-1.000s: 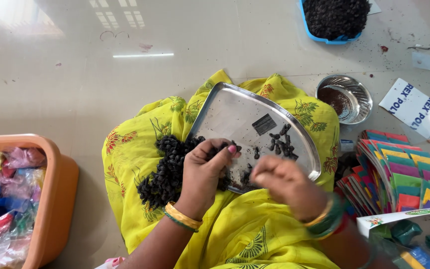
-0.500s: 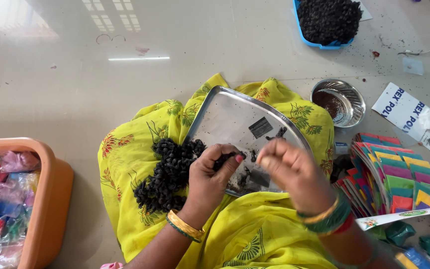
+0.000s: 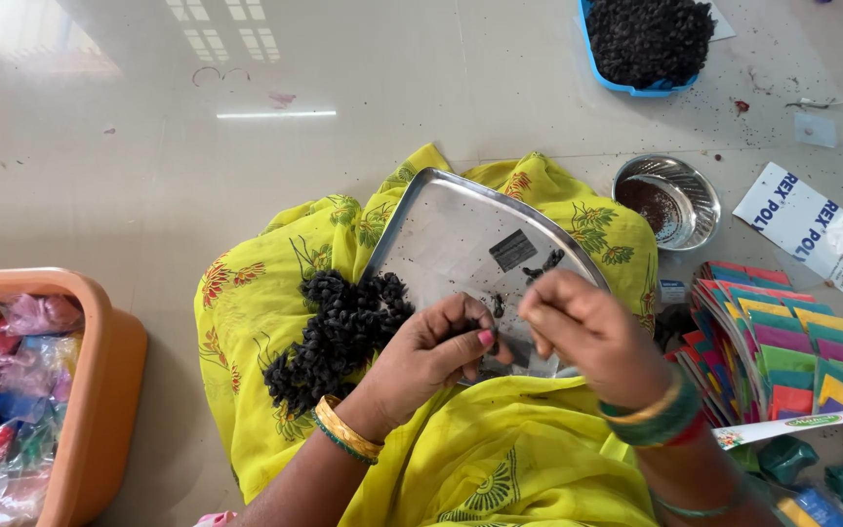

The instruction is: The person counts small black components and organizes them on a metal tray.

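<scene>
On a lap draped in yellow floral cloth (image 3: 265,293) rests a tilted square steel tray (image 3: 451,234). Both hands meet over its lower edge: the left hand (image 3: 431,356) pinches small black dried pieces, the right hand (image 3: 592,337) pinches something too small to identify. Beside the left hand, a heap of black dried pods (image 3: 339,332) lies on the cloth.

Tray (image 3: 461,234) on lap, bowl (image 3: 670,200) right, tub (image 3: 100,390) left.
</scene>
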